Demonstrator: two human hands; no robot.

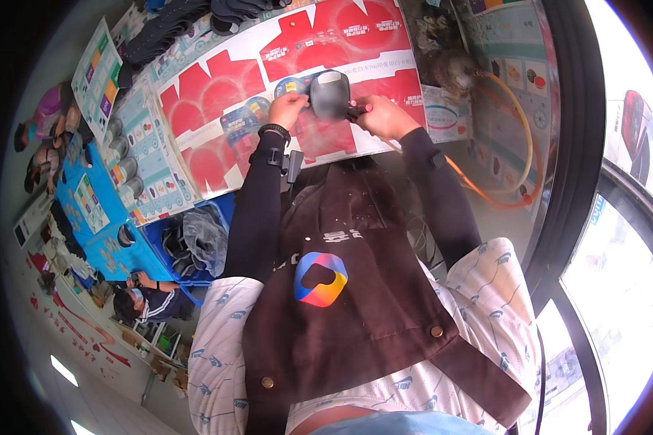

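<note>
Both hands (288, 109) (386, 116) raised, gripping grey obj (329, 94)

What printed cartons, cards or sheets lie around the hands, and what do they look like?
Flat red and white die-cut carton sheets: spread on the table, under both hands.
Small blue printed cards: on the red sheets, left of the left hand.
Pale teal printed sheets: far left, long strips with small pictures.
White round-marked label: right of the right hand.
</note>
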